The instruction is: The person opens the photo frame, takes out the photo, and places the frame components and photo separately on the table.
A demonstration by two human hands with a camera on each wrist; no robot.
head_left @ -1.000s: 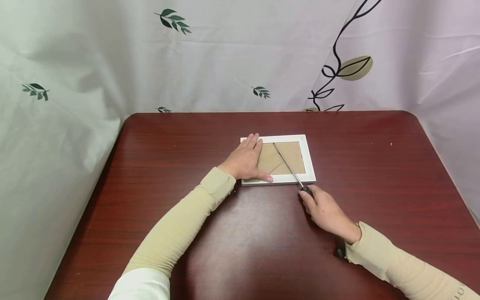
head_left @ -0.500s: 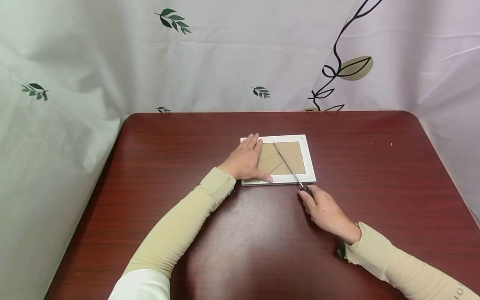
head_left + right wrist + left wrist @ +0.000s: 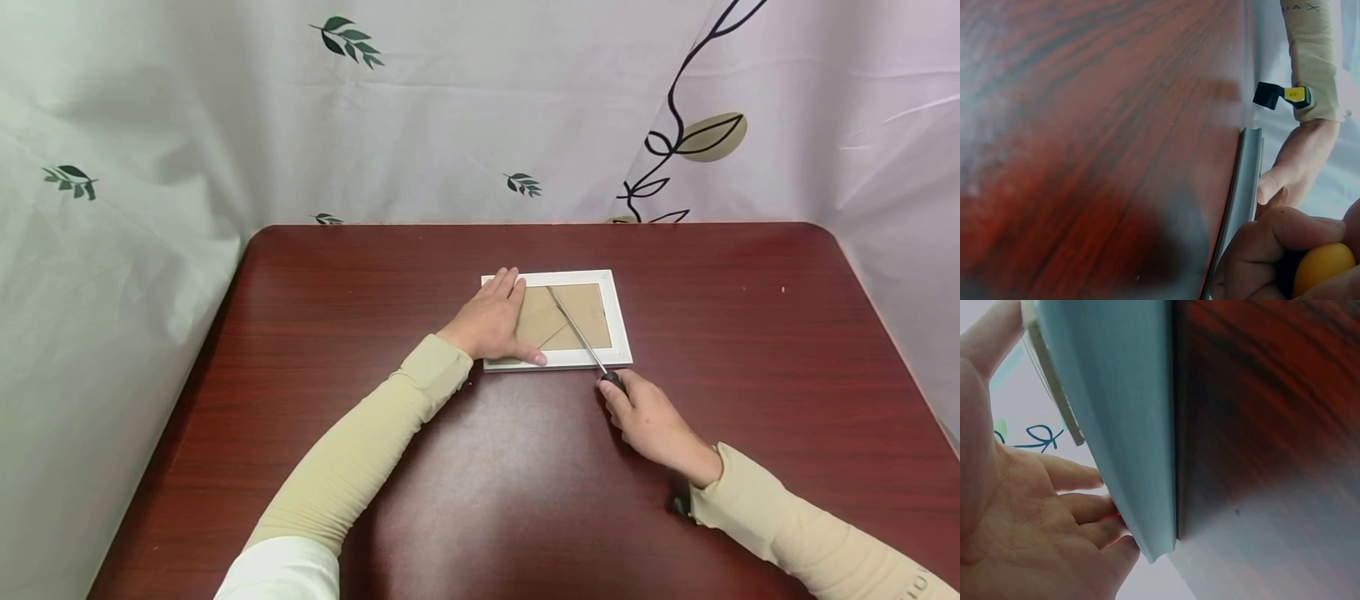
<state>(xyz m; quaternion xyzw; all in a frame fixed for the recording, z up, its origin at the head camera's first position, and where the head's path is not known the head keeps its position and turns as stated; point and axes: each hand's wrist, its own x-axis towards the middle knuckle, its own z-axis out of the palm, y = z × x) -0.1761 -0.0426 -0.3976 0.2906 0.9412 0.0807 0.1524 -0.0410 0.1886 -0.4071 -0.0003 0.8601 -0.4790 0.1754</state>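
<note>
A white picture frame (image 3: 617,325) lies on the table with its brown backing board (image 3: 536,307) facing up. A thin diagonal line crosses the board. My left hand (image 3: 489,319) rests spread on the frame's left side, its thumb along the near edge. In the left wrist view its fingertips sit at the frame's side (image 3: 1113,412). My right hand (image 3: 651,419) grips the dark handle of a screwdriver (image 3: 579,333) beyond the near right corner. The metal shaft slants over the board, its tip at the board's far edge. The handle's yellow end (image 3: 1324,267) shows in the right wrist view.
The dark red wooden table (image 3: 337,292) has rounded far corners. A pale curtain (image 3: 420,117) with leaf prints hangs behind it and along both sides. A small orange-white speck (image 3: 782,288) lies at the right of the table.
</note>
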